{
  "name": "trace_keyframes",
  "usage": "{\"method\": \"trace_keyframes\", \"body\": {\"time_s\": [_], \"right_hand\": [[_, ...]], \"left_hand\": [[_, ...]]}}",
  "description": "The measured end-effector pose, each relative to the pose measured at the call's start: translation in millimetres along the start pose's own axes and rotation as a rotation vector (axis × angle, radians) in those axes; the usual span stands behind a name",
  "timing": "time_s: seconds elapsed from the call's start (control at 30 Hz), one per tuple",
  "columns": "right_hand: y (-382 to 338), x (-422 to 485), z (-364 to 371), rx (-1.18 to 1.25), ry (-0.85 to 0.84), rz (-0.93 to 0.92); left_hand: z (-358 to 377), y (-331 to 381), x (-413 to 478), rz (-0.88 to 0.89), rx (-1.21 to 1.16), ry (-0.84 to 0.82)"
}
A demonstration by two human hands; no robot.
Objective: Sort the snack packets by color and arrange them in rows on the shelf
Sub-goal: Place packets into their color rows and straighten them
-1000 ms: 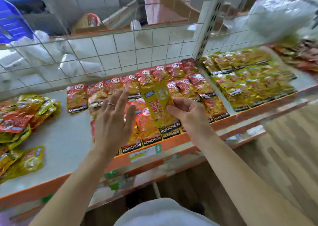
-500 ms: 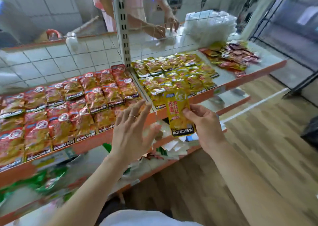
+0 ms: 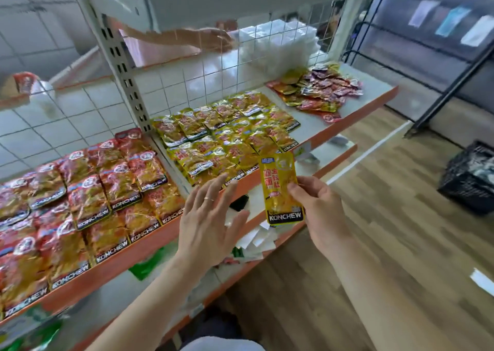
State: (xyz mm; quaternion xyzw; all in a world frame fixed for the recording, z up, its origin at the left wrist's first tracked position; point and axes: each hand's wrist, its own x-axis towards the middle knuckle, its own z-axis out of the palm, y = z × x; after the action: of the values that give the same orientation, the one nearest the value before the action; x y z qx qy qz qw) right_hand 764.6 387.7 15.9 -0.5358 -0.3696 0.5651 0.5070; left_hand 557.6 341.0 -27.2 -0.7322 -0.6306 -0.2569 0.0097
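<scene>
Yellow packet (image 3: 279, 182), pinched by the right hand (image 3: 320, 209), has moved from red rows (image 3: 88, 198) to yellow rows (image 3: 222, 136), likely ready for placing. Left hand (image 3: 208, 225) hovers spread, empty.

A single yellow packet (image 3: 282, 187), KONCHEW printed on its black bottom band, stands upright in the air. The right grip (image 3: 318, 203) pinches it at its right edge, just at 5 o'clock of the yellow rows (image 3: 227, 139). Those packets lie flat and overlapping on the white shelf (image 3: 371, 83) with its orange front lip. Red rows (image 3: 88, 195) fill the shelf at 9 o'clock. A loose mixed pile (image 3: 320, 91) sits at 2 o'clock.
</scene>
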Motion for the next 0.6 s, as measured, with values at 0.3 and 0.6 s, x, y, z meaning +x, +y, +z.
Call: {"method": "trace_keyframes", "body": {"time_s": [0.3,0.6], "right_hand": [[-5,61,22,-0.140,0.014,-0.048],[-8,112,81,-0.425,-0.126,-0.122]], "left_hand": [[30,-33,59,-0.117,-0.032,0.049],[46,-59,76,-0.248,0.086,0.016]]}}
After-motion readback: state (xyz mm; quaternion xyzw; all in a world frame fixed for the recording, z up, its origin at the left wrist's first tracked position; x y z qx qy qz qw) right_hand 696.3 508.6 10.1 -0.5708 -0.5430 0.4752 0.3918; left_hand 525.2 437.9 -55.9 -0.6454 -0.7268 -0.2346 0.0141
